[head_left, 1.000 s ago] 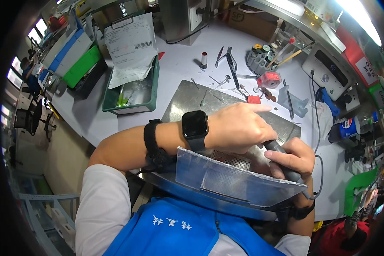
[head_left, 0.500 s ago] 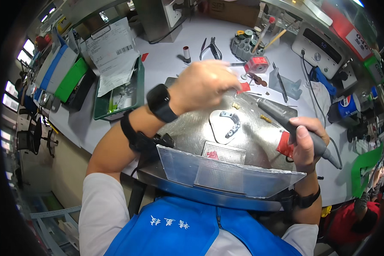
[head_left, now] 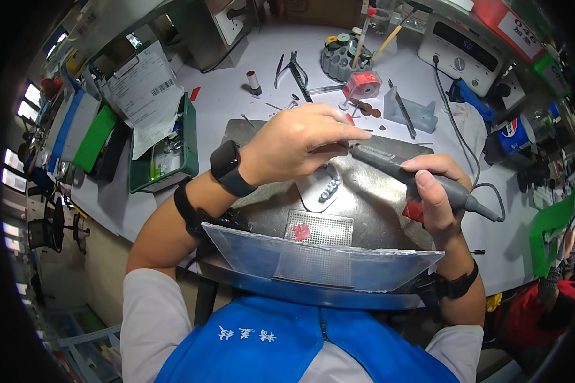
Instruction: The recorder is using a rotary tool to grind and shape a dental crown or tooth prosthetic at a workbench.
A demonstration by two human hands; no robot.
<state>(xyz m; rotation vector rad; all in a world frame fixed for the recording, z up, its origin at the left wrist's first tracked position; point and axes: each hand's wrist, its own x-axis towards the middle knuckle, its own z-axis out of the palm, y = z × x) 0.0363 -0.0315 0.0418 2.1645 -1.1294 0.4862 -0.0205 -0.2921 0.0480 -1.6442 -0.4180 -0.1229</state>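
Note:
My right hand [head_left: 439,188] is wrapped round a dark grey rotary handpiece [head_left: 386,163], its cord trailing off to the right. The handpiece's front end points left toward my left hand [head_left: 300,139]. There the left fingers are drawn together close by the tip; what they pinch, if anything, is hidden. A little below, a grey metal dental framework [head_left: 329,190] rests on a white pad [head_left: 312,196], partly covered by the left hand. Nearer me lies a perforated metal plate [head_left: 329,228] with a small red piece [head_left: 300,232] on it.
A clear shield [head_left: 326,263] stands tilted along the near edge of the metal work surface. Beyond are pliers [head_left: 297,75], a grey bur holder [head_left: 345,60] and a red box [head_left: 363,85]. A control unit [head_left: 463,51] sits back right, a green tray [head_left: 172,153] left.
My left hand has come down and right to the handpiece's front end. The right hand still grips the handpiece. The whole view has shifted slightly.

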